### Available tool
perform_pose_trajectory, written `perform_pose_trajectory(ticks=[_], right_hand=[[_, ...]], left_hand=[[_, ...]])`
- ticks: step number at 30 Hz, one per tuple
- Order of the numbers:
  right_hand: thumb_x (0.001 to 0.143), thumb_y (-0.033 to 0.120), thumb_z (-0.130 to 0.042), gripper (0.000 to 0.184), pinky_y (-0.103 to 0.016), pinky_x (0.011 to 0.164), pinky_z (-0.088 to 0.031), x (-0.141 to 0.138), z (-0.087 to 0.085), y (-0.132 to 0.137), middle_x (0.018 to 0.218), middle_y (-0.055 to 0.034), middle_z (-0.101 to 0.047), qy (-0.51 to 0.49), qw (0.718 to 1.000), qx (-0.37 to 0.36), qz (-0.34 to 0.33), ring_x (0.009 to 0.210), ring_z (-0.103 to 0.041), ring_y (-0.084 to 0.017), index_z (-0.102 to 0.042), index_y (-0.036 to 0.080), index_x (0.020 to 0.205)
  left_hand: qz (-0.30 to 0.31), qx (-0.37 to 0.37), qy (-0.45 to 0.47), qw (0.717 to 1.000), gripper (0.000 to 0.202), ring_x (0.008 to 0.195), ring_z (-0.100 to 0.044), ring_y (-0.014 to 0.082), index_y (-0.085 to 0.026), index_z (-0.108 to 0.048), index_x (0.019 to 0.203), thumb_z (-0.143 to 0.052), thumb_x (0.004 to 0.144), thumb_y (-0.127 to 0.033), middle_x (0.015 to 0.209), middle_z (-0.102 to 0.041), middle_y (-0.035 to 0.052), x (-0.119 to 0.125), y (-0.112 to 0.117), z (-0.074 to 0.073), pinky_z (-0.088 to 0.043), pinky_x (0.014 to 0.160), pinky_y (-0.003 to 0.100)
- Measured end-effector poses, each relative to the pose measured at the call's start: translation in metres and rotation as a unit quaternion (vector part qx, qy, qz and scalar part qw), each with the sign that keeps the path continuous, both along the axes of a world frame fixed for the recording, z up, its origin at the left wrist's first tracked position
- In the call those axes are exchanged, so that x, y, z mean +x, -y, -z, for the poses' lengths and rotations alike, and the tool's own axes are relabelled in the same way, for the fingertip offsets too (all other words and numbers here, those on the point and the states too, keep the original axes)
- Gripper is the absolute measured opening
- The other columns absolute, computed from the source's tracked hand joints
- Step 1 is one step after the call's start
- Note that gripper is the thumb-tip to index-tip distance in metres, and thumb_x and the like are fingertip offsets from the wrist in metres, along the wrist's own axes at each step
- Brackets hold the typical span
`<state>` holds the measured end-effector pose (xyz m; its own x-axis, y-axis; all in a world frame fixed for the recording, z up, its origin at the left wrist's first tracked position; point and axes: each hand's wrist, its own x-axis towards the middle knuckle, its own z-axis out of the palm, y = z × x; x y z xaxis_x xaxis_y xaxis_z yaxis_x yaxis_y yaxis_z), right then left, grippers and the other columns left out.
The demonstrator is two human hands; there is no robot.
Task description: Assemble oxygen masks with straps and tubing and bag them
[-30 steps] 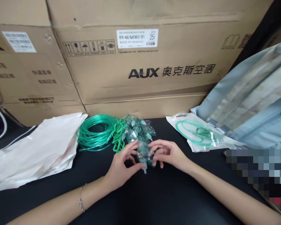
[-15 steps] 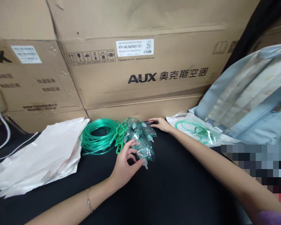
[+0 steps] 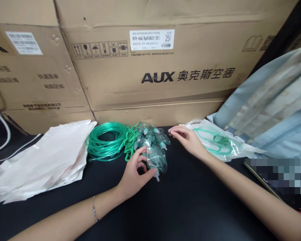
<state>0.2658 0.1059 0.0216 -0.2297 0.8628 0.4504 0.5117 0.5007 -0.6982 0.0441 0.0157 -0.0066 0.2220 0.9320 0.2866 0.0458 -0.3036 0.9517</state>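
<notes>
My left hand [image 3: 135,170] grips a clear green oxygen mask [image 3: 157,157] by its edge and near its white connector, just above the black table. Behind it lies a cluster of more clear masks [image 3: 145,132], with green elastic straps [image 3: 130,140] bunched on their left side. To the right of that cluster, my right hand [image 3: 187,139] has its thumb and fingers pinched together. Something small and shiny shows at the fingertips, too small to name. A few thin wire-like pieces [image 3: 160,130] lie at the back of the masks.
Coiled green tubing [image 3: 106,155] sits left of the straps, beside a stack of white pouches [image 3: 42,157]. At right are a clear bag with green tubing [image 3: 220,142] and a light blue backpack [image 3: 273,107]. Large cardboard boxes [image 3: 110,80] stand behind.
My right hand has moved right, away from the back of the mask cluster, and its fingers have closed to a pinch. My left hand still holds the mask. The view has shifted slightly.
</notes>
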Motion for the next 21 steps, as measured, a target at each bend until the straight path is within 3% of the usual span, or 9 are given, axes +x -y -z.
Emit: perform_pose_trajectory(ticks=[4, 10, 14, 18, 21], right_hand=[[0.086, 0.034, -0.046, 0.018, -0.034, 0.078, -0.047, -0.010, 0.004, 0.042, 0.097, -0.0075, -0.053, -0.049, 0.997, 0.047, -0.036, 0.090, -0.054, -0.019, -0.059, 0.021, 0.085], [0.087, 0.026, -0.045, 0.017, -0.037, 0.088, -0.042, -0.017, 0.002, 0.055, 0.104, -0.0083, -0.054, -0.086, 0.990, 0.079, -0.077, 0.106, -0.048, -0.021, -0.059, 0.023, 0.080], [0.086, 0.030, -0.047, 0.016, -0.031, 0.069, -0.048, -0.028, 0.001, 0.066, 0.088, -0.0064, -0.056, -0.081, 0.983, 0.026, -0.162, 0.080, -0.056, -0.017, -0.060, 0.023, 0.080], [0.083, 0.038, -0.051, 0.021, -0.024, 0.043, -0.040, -0.034, 0.004, 0.072, 0.072, -0.0026, -0.050, -0.076, 0.981, -0.041, -0.174, 0.050, -0.047, -0.010, -0.062, 0.021, 0.083], [0.082, 0.039, -0.052, 0.026, -0.023, 0.044, -0.037, -0.034, 0.003, 0.073, 0.066, -0.0007, -0.045, -0.039, 0.979, -0.036, -0.195, 0.050, -0.044, -0.009, -0.062, 0.019, 0.070]], left_hand=[[-0.007, -0.019, 0.002, 1.000, 0.058, 0.071, -0.052, 0.0118, -0.019, -0.036, 0.120, -0.064, 0.069, -0.021, 0.093, -0.055, 0.0047, 0.001, -0.002, -0.001, -0.044, 0.059, 0.024], [-0.009, -0.008, 0.012, 1.000, 0.062, 0.076, -0.053, 0.0121, -0.020, -0.034, 0.124, -0.064, 0.069, -0.020, 0.102, -0.052, 0.0067, 0.002, -0.003, 0.000, -0.044, 0.058, 0.022], [0.000, 0.050, -0.007, 0.999, 0.071, 0.082, -0.054, 0.0130, -0.028, -0.023, 0.133, -0.060, 0.074, -0.018, 0.114, -0.046, 0.0087, -0.001, 0.000, -0.001, -0.047, 0.061, 0.023], [0.027, 0.141, -0.096, 0.985, 0.026, 0.088, -0.055, 0.0164, -0.022, -0.057, 0.105, -0.054, 0.079, -0.019, 0.113, -0.049, 0.0091, -0.003, 0.007, -0.005, -0.050, 0.060, 0.023], [0.025, 0.125, -0.104, 0.986, 0.027, 0.079, -0.056, 0.0134, -0.021, -0.057, 0.102, -0.058, 0.076, -0.022, 0.114, -0.045, 0.0091, -0.002, 0.012, -0.006, -0.052, 0.054, 0.022]])
